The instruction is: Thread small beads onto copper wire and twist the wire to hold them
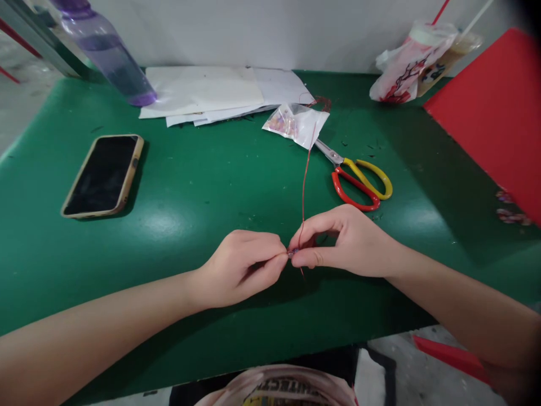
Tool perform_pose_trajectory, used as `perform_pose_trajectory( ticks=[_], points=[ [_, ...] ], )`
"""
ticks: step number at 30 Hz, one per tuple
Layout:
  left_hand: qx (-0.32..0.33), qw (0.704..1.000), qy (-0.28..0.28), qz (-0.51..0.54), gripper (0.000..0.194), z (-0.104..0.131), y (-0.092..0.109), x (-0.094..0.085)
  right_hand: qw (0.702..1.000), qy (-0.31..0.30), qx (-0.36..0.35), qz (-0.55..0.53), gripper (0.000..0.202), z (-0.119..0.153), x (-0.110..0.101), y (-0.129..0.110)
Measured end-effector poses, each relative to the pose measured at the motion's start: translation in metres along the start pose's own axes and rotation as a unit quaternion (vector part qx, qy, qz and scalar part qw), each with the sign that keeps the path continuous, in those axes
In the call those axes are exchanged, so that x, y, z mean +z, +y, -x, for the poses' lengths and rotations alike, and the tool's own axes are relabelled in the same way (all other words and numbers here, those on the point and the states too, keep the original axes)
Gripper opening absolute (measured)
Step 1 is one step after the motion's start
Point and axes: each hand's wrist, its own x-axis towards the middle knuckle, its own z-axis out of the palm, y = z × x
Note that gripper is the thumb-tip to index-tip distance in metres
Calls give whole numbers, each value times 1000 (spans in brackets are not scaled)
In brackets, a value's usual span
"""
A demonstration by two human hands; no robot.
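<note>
Near the front middle of the green table, my left hand and my right hand meet fingertip to fingertip. A tiny cluster of purplish beads shows between them. Both hands pinch it, the left from one side and the right from the other. A thin reddish cord runs from the right fingertips up to a small clear bag of beads; a short end of it hangs below the fingers. Scissors with one red and one yellow handle lie beyond my right hand.
A phone lies at the left, with a purple bottle behind it. White papers rest along the back wall. Bagged drink cups stand at the back right, near a red board. Small beaded pieces lie beside the board.
</note>
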Motion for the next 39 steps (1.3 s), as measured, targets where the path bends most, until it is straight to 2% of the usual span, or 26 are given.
perform_pose_trajectory(
  ticks=[7,16,23,31,35,39],
  points=[
    [-10,1000,4,-22,28,0,3,1,995,1,47,-87,20,1,3,8],
    [-36,997,32,-53,30,1,6,5,996,-7,68,-49,16,-2,3,0],
    [-45,995,56,-72,29,4,10,10,999,0,32,-39,16,-1,7,11],
    [-60,994,58,-72,29,6,9,12,999,4,38,-24,14,-2,7,15],
    [-104,994,31,-21,33,2,7,7,998,-15,58,-37,15,-4,-1,8],
    [-168,985,19,36,34,2,5,4,997,6,77,31,21,-4,-5,2]
  ],
)
